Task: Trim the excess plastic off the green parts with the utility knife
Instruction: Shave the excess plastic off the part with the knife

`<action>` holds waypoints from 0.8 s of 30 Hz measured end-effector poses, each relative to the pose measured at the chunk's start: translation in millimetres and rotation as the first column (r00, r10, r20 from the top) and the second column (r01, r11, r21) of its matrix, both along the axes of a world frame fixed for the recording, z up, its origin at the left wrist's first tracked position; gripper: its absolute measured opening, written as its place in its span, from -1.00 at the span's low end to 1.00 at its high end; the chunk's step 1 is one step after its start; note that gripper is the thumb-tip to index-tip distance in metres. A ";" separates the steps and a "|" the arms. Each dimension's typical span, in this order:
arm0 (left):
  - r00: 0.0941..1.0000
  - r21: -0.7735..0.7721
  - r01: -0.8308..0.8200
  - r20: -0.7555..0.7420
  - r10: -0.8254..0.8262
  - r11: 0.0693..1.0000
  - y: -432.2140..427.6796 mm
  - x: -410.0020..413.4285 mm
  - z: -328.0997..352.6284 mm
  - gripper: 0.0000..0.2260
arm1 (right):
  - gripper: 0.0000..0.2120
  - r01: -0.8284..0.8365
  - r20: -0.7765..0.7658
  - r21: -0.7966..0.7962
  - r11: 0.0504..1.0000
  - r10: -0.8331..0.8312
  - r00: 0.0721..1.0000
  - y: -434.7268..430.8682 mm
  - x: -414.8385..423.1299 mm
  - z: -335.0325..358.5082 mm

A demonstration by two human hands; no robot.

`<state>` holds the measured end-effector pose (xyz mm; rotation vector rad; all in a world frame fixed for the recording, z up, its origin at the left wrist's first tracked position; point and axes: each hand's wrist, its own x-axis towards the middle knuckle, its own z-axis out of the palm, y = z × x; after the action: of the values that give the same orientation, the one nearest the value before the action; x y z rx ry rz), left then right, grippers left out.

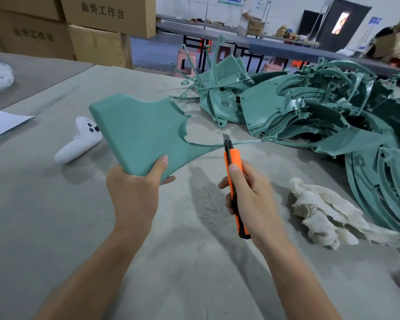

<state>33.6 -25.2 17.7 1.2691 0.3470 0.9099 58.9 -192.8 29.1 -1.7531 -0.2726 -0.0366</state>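
My left hand [134,192] grips the near corner of a flat green plastic part [139,132], held up above the table with the thumb on its face. A thin green strip of excess plastic runs from the part's right edge toward the pile. My right hand [249,195] holds an orange and black utility knife [234,181] with the thumb on its back. Its bare blade tip points up and sits right at the thin strip, just right of the part.
A big pile of green parts [321,107] fills the table's right side. A crumpled white cloth [326,215] lies near my right hand. A white controller [79,142] lies left of the part, with white paper [2,123] further left. Cardboard boxes [95,31] stand behind. People work at far tables.
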 end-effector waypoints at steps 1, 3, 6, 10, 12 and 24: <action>1.000 -0.032 0.016 0.003 -0.016 0.999 1.5 0.8 -0.3 -0.80 | -0.83 -0.002 0.025 -0.008 1.000 0.002 1.000 0.0 0.0 -0.5; 0.996 -0.095 0.077 -0.027 -0.080 0.992 5.6 2.3 -1.8 -0.83 | -0.87 0.031 0.102 -0.036 0.999 -0.027 0.994 -1.7 1.1 -1.8; 0.958 -0.148 0.237 -0.131 -0.256 0.960 12.9 2.8 -2.9 -0.83 | -0.91 0.223 0.330 -0.202 0.954 -0.148 0.932 -9.6 6.1 -1.1; 0.901 -0.105 0.369 -0.202 -0.383 0.923 16.6 -0.1 -0.4 -0.74 | -0.76 0.330 0.401 -0.472 0.818 -0.134 0.906 -17.2 12.8 -3.0; 0.887 -0.081 0.405 -0.206 -0.413 0.911 16.9 -0.3 0.2 -0.78 | -0.79 0.292 0.341 -0.575 0.764 -0.100 0.935 -16.4 15.0 -7.2; 0.790 0.056 0.613 -0.086 -0.608 0.788 -32.0 -3.6 -12.2 -0.78 | -0.83 0.086 0.111 -0.167 0.982 -0.068 0.992 4.3 -3.7 -2.4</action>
<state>29.9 -57.2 5.5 1.3683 -0.0680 0.3243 55.2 -188.5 26.7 -1.9358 -0.2907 -0.1659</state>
